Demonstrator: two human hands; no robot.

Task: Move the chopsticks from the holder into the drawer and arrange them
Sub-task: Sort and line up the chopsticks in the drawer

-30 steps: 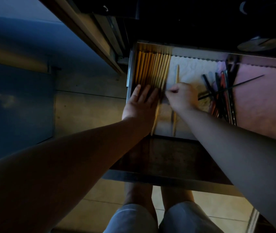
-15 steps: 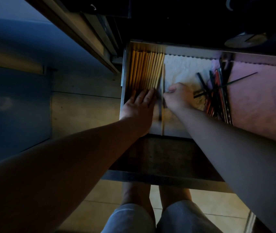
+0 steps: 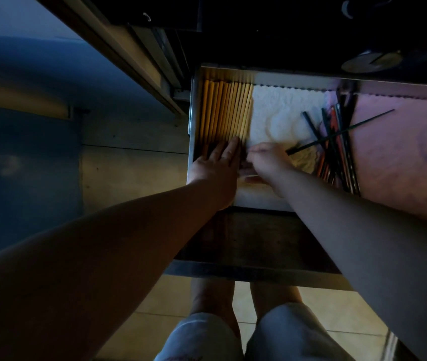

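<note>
**row against the left wall, loose pile off to the right**

the drawer [image 3: 193, 121] stood pulled out below the person, and both hands were inside it near the front edge. the pale wooden chopsticks [image 3: 226, 110] lay packed side by side against the drawer's left wall, their long axis running from the front edge towards the back edge. the left hand [image 3: 217, 165] lay flat on the near ends of that row, fingers straight and together, holding nothing and only pressing down. the right hand [image 3: 267, 162] sat just beside it, at the right edge of the row, with its fingers curled in towards the left hand. the gap between the hands was too dark to tell whether those fingers pinched a chopstick.

the relation that mattered was to the right. the dark chopsticks [image 3: 337, 142] lay in a loose pile where the white liner [image 3: 280, 108] met the pink liner [image 3: 394, 152], roughly front to back but fanned. one stray dark chopstick [image 3: 350, 127] crossed the pile on a slant, its lower end close to the right hand's knuckles and its far end up over the pink liner. the right hand was plainly the nearer one to that pile, while the left was taken up with the wooden row. so the next pick probably fell to the right hand. any stick taken would likely need turning to lie front to back before it joined the row.
</note>
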